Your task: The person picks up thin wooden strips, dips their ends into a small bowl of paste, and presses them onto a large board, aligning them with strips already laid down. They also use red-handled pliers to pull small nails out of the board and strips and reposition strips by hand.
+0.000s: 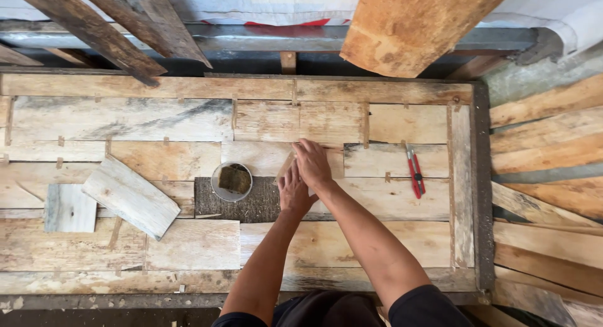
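Both hands meet near the middle of a flat panel of wooden planks [377, 123]. My right hand [312, 163] lies over a small pale piece of wood [286, 165] and presses it against the planks. My left hand [293, 192] sits just below it, touching the same piece, which is mostly hidden. A dark rough patch [257, 204] shows where no plank covers the panel, left of my hands. On it stands a small round tin [232, 181] with brownish contents.
A red-handled cutter [414, 170] lies on the planks to the right. Two loose short boards [129, 196] [70, 208] rest at the left. Long planks [546, 151] are stacked at the right. Boards lean in from above [408, 25].
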